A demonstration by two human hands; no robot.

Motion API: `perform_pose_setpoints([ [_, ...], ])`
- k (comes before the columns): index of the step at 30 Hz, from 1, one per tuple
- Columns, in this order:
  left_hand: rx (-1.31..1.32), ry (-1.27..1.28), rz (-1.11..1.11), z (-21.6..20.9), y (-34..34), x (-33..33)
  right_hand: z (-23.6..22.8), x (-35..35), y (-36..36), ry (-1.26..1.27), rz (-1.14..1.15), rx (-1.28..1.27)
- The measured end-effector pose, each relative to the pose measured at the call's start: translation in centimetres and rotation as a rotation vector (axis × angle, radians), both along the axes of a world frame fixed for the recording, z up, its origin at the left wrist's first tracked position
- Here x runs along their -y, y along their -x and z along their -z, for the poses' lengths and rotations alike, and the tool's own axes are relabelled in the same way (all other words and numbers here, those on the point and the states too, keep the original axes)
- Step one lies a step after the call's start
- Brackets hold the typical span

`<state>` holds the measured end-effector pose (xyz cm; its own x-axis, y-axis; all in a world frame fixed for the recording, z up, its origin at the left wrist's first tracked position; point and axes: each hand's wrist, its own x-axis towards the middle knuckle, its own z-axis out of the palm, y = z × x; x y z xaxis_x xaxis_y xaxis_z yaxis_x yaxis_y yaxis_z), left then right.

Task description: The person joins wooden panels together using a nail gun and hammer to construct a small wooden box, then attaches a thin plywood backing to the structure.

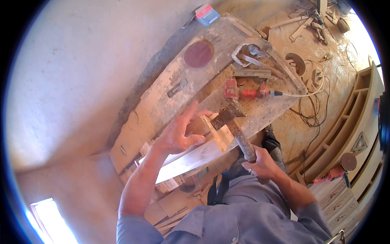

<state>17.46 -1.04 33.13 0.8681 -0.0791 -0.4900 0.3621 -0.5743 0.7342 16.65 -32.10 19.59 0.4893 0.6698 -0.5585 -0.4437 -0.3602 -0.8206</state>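
My right hand [262, 163] is wrapped round the handle of a hammer [242, 142], whose dark, worn head lies over a small light-wood piece [221, 137]. This piece stands at the end of a long pale board [185, 163]. My left hand [182, 132] is on the other side of the wood piece, fingers and thumb apart, with nothing gripped. Its fingertips are close to the piece's upper end; whether they touch it I cannot tell. Beyond the hammer head, a red corded power tool [250, 92] lies on the workbench [162, 103].
On the bench are a round reddish-brown disc [199, 53], a small box [207, 16] and a wooden block [252, 73]. Cables [310, 114] trail over the dusty floor at right. A curved wooden frame [345, 122] stands there, near a red sander [333, 174]. Offcuts [174, 203] lie below.
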Motion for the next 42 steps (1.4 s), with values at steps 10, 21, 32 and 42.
perform_pose_setpoints([
  [10,0.128,-0.051,0.07,1.0,0.3,-0.7,-0.9,-0.5,0.3,0.003,0.03,-0.033],
  [21,0.094,-0.074,0.03,1.2,0.5,-0.8,-1.0,-0.8,-0.1,0.022,-0.015,0.128],
  [32,0.124,-0.058,0.022,0.8,0.2,-0.5,0.0,-0.9,0.3,0.041,-0.02,0.056],
  [42,0.138,-0.019,0.015,0.5,0.3,-0.5,0.1,0.9,-2.5,0.053,-0.073,0.058],
])
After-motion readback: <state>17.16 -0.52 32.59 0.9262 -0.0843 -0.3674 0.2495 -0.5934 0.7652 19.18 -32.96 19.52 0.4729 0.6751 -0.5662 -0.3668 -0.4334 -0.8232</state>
